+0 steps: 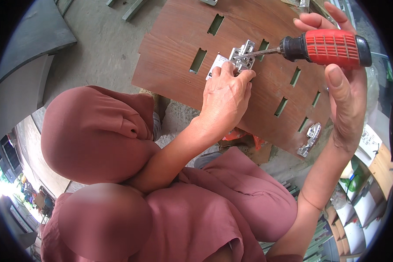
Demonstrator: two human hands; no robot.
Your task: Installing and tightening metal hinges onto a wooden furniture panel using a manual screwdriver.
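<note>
On a brown board (pixel 166 61), left fingers (pixel 228 67) clamp a metal fitting (pixel 247 63), right fingers (pixel 314 20) spread around a screwdriver (pixel 334 47).

loose, dusty-rose cloth (pixel 187 218) drapes the person i'm watching, plain and matte, falling in soft folds. one rounded stretch, at my glance, swells out smoothly, with creases and a small dark gap near its edge. the left hand (pixel 227 94) and right hand (pixel 349 96) are bare, like both forearms.
</note>
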